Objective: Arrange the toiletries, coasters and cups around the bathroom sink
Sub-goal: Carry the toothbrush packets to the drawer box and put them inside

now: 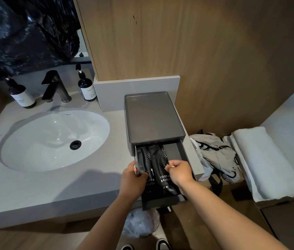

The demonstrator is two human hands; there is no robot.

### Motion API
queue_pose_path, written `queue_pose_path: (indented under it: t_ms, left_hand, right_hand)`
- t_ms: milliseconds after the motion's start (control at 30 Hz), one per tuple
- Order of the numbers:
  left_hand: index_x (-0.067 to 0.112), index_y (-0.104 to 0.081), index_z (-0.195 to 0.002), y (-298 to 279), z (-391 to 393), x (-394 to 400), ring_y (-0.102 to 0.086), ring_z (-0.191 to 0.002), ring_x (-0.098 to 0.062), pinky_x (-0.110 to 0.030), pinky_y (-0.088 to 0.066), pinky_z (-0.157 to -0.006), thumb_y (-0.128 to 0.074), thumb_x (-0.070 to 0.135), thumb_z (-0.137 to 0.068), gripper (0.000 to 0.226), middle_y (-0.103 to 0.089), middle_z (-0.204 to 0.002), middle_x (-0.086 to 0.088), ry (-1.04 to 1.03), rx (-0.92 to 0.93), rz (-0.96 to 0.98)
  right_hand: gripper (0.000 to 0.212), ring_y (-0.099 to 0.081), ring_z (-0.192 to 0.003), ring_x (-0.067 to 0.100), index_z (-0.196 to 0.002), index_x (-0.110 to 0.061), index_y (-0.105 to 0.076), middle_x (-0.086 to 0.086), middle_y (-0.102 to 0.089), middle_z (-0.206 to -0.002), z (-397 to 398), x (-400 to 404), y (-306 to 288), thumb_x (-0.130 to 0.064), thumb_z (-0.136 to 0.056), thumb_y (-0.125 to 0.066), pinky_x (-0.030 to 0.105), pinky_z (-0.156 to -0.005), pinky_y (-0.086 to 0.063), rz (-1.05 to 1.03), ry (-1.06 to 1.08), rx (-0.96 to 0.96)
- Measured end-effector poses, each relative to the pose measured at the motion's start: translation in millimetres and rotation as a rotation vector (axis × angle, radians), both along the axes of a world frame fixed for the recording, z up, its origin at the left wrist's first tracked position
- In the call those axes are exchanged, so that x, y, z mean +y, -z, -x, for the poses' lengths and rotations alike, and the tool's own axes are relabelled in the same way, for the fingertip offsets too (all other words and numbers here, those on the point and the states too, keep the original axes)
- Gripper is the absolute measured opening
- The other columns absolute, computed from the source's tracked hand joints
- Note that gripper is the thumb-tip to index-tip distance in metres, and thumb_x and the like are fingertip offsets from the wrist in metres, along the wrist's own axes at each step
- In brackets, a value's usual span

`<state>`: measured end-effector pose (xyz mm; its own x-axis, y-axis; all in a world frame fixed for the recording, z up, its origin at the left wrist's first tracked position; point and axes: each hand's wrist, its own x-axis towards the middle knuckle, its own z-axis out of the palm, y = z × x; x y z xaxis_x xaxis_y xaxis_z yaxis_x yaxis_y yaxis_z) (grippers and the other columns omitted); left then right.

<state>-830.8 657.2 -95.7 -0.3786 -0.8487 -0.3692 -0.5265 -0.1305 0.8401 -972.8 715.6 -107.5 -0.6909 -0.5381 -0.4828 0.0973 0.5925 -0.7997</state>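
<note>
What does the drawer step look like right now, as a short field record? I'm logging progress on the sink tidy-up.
drawer box: dark grey drawer box on the counter, right of the sink
drawer: drawer pulled open toward the person
contents: two black toothbrush packets side by side, left packet, right packet
left hand: left hand grips the left packet
right hand: right hand pinches the right packet
by the tap: two pump bottles flank the tap
</note>
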Motion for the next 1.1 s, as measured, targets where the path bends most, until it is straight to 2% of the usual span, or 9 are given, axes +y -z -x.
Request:
queue_pose_path:
  t_ms: [100,133,167,200,333,433,533,833,1100]
  left_hand:
    - [0.005,-0.047,-0.128,2,-3,2,-0.050,-0.106,-0.025,-0.032,-0.042,-0.099,-0.059,0.004,-0.082,0.047,-0.053,-0.117,-0.010,0.071,-0.062,0.302]
    - [-0.001,-0.044,-0.133,2,-4,2,-0.047,-0.112,-0.026,-0.031,-0.038,-0.104,-0.058,0.003,-0.082,0.053,-0.051,-0.121,-0.014,0.112,-0.094,0.479]
    - [-0.005,-0.045,-0.134,0,-5,1,-0.047,-0.116,-0.029,-0.034,-0.038,-0.105,-0.057,0.003,-0.082,0.054,-0.051,-0.124,-0.018,0.166,-0.122,0.649]
    - [-0.005,-0.049,-0.131,-3,-6,-1,-0.050,-0.117,-0.031,-0.037,-0.042,-0.104,-0.056,0.005,-0.081,0.051,-0.054,-0.125,-0.020,0.240,-0.142,0.794]
    - [0.012,-0.069,-0.113,-6,-10,-15,-0.062,-0.112,-0.022,-0.041,-0.050,-0.097,-0.045,0.024,-0.082,0.040,-0.066,-0.120,-0.007,0.647,-0.303,1.082]
    - [0.012,-0.062,-0.125,-18,2,-25,-0.049,-0.131,-0.018,-0.044,-0.029,-0.113,-0.040,0.033,-0.088,0.047,-0.056,-0.137,-0.008,0.869,-0.514,1.018]
    - [0.007,-0.022,-0.151,-29,16,-29,-0.006,-0.149,-0.019,-0.040,0.000,-0.121,-0.036,0.039,-0.099,0.062,-0.012,-0.161,-0.010,1.013,-0.704,0.808]
    - [0.004,-0.008,-0.152,-28,28,-30,-0.006,-0.149,-0.024,-0.043,0.007,-0.119,-0.030,0.051,-0.098,0.075,-0.007,-0.161,-0.013,1.040,-1.024,0.847]
    - [0.005,-0.009,-0.152,-31,29,-30,-0.007,-0.149,-0.023,-0.042,0.007,-0.118,-0.034,0.052,-0.096,0.078,-0.007,-0.161,-0.013,1.042,-1.021,0.833]
  right_hand:
    - [0.020,-0.046,-0.111,0.031,-0.083,0.014,-0.064,0.031,-0.066,-0.094,-1,-1,4,-0.002,-0.087,-0.054,0.040,-0.080,-0.052,-0.048,-0.064,0.185]
    - [0.021,-0.031,-0.084,0.008,-0.080,0.015,-0.062,0.033,-0.064,-0.091,-1,-2,4,-0.003,-0.087,-0.053,0.042,-0.076,-0.051,-0.065,-0.091,0.246]
    - [0.023,-0.034,-0.067,0.017,-0.075,0.014,-0.059,0.035,-0.061,-0.084,-2,-2,3,-0.004,-0.087,-0.052,0.041,-0.069,-0.050,-0.086,-0.120,0.298]
    - [0.025,-0.040,-0.062,0.033,-0.067,0.010,-0.055,0.034,-0.055,-0.075,-1,-2,0,-0.004,-0.087,-0.051,0.038,-0.061,-0.044,-0.111,-0.142,0.340]
    - [0.036,-0.028,-0.063,0.024,-0.054,-0.010,-0.038,0.011,-0.038,-0.061,-1,-1,-6,-0.005,-0.087,-0.051,0.027,-0.054,-0.026,-0.144,-0.172,0.384]
    - [0.024,-0.053,-0.069,0.036,-0.064,-0.002,-0.066,0.019,-0.063,-0.071,0,-1,-6,-0.004,-0.086,-0.055,0.025,-0.063,-0.044,-0.101,-0.073,0.269]
    - [0.015,-0.062,-0.077,0.016,-0.093,-0.008,-0.077,0.008,-0.074,-0.090,0,1,-8,-0.007,-0.086,-0.063,0.017,-0.071,-0.042,-0.029,0.012,0.175]
    - [0.020,-0.058,-0.080,0.018,-0.099,-0.004,-0.075,0.013,-0.072,-0.097,-3,0,-1,-0.002,-0.089,-0.058,0.023,-0.075,-0.046,-0.021,0.162,0.181]
    - [0.020,-0.059,-0.075,0.013,-0.096,-0.006,-0.077,0.010,-0.074,-0.089,-1,4,1,-0.001,-0.087,-0.060,0.018,-0.069,-0.042,0.029,0.038,0.187]
